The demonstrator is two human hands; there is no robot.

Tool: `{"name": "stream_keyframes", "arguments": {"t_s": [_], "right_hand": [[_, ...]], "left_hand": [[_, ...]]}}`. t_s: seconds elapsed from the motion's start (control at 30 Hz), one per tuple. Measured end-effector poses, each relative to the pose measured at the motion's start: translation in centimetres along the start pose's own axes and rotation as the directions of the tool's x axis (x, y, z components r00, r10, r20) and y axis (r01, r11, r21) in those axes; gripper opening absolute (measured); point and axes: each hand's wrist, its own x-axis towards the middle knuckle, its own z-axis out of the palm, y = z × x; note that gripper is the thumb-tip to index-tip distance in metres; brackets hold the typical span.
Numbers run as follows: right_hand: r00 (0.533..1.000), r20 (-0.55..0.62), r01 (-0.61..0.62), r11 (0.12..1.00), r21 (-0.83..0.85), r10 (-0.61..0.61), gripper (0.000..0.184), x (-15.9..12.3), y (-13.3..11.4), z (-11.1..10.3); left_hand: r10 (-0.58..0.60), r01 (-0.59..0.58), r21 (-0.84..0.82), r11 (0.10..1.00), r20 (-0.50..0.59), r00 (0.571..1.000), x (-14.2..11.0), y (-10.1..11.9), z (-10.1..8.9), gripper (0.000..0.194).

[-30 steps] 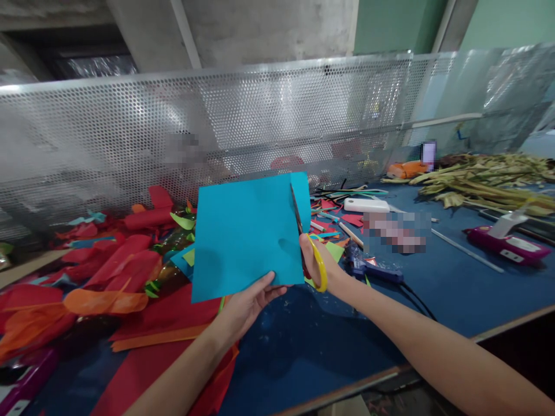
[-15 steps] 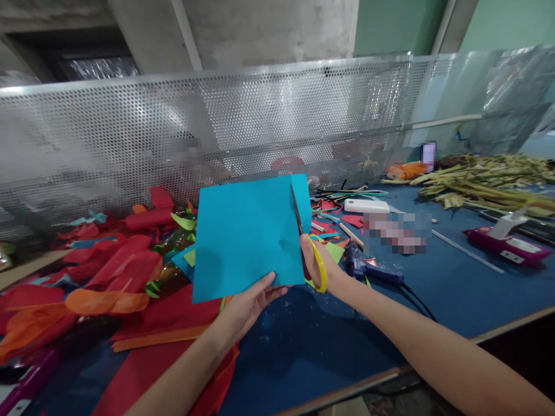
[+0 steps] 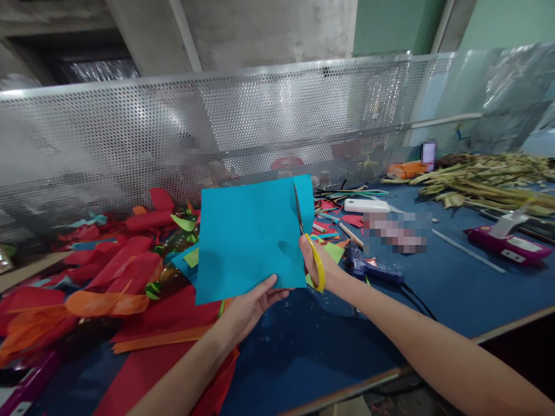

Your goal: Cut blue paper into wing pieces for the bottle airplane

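Note:
A sheet of blue paper (image 3: 247, 237) is held up above the table. My left hand (image 3: 251, 303) pinches its lower edge from below. My right hand (image 3: 321, 268) grips yellow-handled scissors (image 3: 307, 240), fingers through the loops. The blades run up through the paper near its right side, leaving a narrow strip to the right of the cut.
Red and orange paper scraps (image 3: 87, 283) pile up on the left of the blue table (image 3: 455, 289). A blue glue gun (image 3: 373, 268) with its cord lies just right of my right hand. Farther right are a white case (image 3: 366, 205), a purple tool (image 3: 507, 242) and dried leaves (image 3: 485, 179). A perforated metal screen (image 3: 260, 121) stands behind.
The paper and both hands have shifted slightly to the right. The scissors stay in the cut, with the blades reaching close to the paper's top edge.

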Motion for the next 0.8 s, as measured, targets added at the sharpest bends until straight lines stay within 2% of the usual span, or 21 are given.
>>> {"name": "stream_keyframes", "arguments": {"t_s": [0.4, 0.53, 0.8], "right_hand": [[0.998, -0.056, 0.027, 0.999, 0.017, -0.026, 0.056, 0.09, 0.15, 0.13], [0.998, -0.057, 0.002, 1.000, 0.027, 0.000, 0.058, 0.01, -0.11, 0.11], [0.998, -0.057, -0.025, 1.000, 0.012, 0.025, 0.060, 0.09, -0.61, -0.08]], "left_hand": [[0.008, -0.008, 0.010, 1.000, 0.011, 1.000, 0.25, -0.21, -0.10, 0.028], [0.013, -0.013, 0.019, 1.000, 0.006, 1.000, 0.23, -0.18, 0.02, 0.025], [0.015, -0.016, 0.020, 1.000, 0.024, 1.000, 0.18, -0.18, -0.06, 0.035]]}}
